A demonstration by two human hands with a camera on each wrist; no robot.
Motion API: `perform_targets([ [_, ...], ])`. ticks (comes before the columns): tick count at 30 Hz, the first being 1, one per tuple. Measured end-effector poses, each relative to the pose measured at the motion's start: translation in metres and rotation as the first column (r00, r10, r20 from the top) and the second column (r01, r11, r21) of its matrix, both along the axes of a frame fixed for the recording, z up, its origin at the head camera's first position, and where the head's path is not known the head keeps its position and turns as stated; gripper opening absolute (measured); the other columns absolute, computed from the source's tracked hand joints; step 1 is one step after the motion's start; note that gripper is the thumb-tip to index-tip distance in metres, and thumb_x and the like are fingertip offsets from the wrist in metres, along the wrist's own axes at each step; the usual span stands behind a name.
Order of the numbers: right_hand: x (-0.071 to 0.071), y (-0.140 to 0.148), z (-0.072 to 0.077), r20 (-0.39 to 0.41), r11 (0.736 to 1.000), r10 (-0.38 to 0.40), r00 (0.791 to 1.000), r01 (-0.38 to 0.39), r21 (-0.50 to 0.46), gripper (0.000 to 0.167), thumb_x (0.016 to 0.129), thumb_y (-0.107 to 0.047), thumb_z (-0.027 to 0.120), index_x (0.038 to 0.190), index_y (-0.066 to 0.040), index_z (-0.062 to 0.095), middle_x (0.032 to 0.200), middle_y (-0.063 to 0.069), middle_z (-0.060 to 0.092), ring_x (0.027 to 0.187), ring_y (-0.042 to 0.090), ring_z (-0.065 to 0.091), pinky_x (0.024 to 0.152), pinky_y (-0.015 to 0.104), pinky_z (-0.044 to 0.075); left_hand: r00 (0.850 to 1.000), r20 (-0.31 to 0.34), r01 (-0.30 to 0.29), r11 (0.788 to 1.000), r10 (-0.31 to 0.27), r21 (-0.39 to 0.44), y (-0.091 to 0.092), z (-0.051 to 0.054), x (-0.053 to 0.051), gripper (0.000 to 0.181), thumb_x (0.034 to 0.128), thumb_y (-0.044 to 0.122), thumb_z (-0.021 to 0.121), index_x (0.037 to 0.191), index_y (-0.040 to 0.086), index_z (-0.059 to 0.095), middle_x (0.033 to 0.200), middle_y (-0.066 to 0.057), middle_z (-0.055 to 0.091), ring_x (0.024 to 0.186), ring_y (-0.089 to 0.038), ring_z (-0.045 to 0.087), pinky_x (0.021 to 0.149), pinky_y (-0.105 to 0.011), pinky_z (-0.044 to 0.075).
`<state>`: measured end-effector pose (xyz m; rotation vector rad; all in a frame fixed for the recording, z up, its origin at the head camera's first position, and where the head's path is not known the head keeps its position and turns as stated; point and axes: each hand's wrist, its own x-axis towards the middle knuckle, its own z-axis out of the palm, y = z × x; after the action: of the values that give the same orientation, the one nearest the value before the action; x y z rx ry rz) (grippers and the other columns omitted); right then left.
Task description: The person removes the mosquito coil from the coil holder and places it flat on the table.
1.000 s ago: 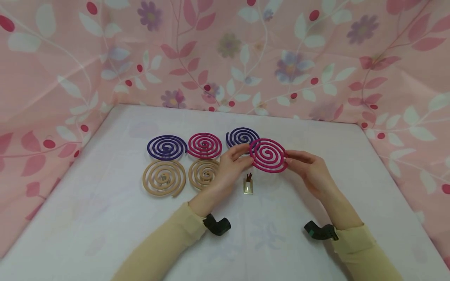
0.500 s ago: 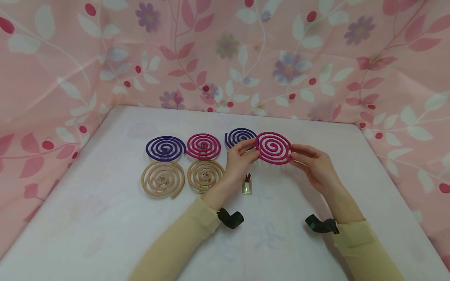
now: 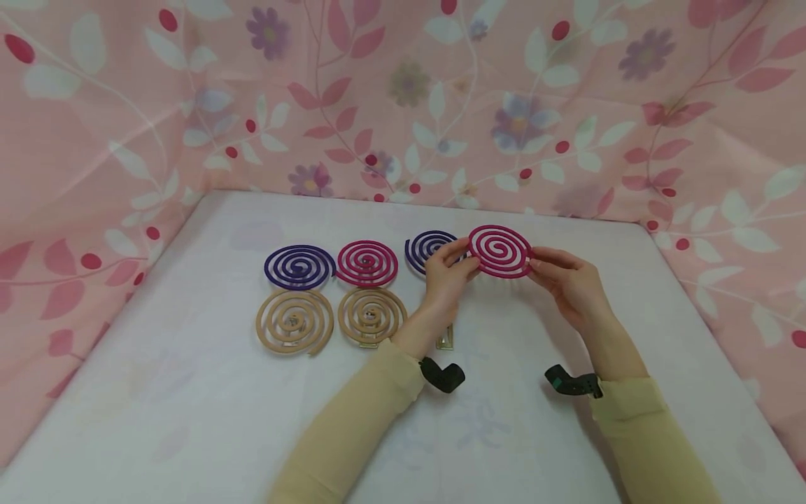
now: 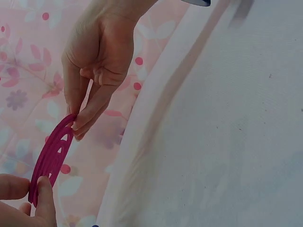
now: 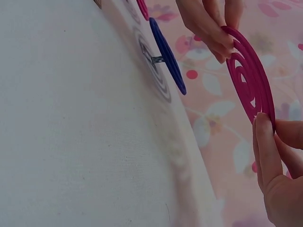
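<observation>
Held up off the white desk (image 3: pixel 189 406), toward its far side, is a raised pink coil (image 3: pixel 499 249), with a narrow, pinching grip on it from both the left hand (image 3: pixel 446 274) and the right hand (image 3: pixel 571 283), one at each side edge. Fingertips behind the rim are hidden in the head view. The left hand covers the right part of the far purple coil (image 3: pixel 431 245), and the same arm hides the upper part of a small metal stand (image 3: pixel 445 341). Bits of metal show through the gaps of the left tan coil (image 3: pixel 293 322) and right tan coil (image 3: pixel 373 316), too small to make out. The left wrist view has the raised coil almost edge-on and the left hand cut off at the corner. In the right wrist view, another pink coil (image 5: pixel 142 8) is cropped by the top edge, and a faint bluish mark (image 3: pixel 481 423) on the desk is too blurred to read.
</observation>
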<state>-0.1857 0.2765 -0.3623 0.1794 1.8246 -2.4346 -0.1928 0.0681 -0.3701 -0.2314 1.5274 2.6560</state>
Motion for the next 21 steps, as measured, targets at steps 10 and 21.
perform_targets([
  [10,-0.015,0.003,0.001,0.023,0.998,-0.059,0.998,0.058,0.037,0.026,0.091,-0.009,0.072,0.117,-0.009,0.073,0.115,0.003,0.068,0.097,0.013,0.073,0.087,0.025,0.056,0.997,0.019,-0.077,0.996,0.076,0.036,0.016,-0.005,-0.011,0.039,0.0869,-0.014,0.061,0.125,-0.004,0.062,0.123,-0.019,0.067,0.091,-0.014,0.065,0.085,-0.030,0.059],
  [21,-0.034,0.006,0.002,-0.004,0.992,-0.122,0.993,0.122,-0.031,0.019,0.091,-0.001,0.070,0.108,-0.007,0.076,0.108,0.004,0.072,0.094,0.015,0.074,0.086,0.026,0.057,0.981,0.059,-0.192,0.972,0.186,0.135,0.037,-0.004,-0.022,0.039,0.0866,-0.014,0.062,0.124,-0.003,0.064,0.121,-0.017,0.068,0.092,-0.016,0.065,0.089,-0.034,0.059],
])
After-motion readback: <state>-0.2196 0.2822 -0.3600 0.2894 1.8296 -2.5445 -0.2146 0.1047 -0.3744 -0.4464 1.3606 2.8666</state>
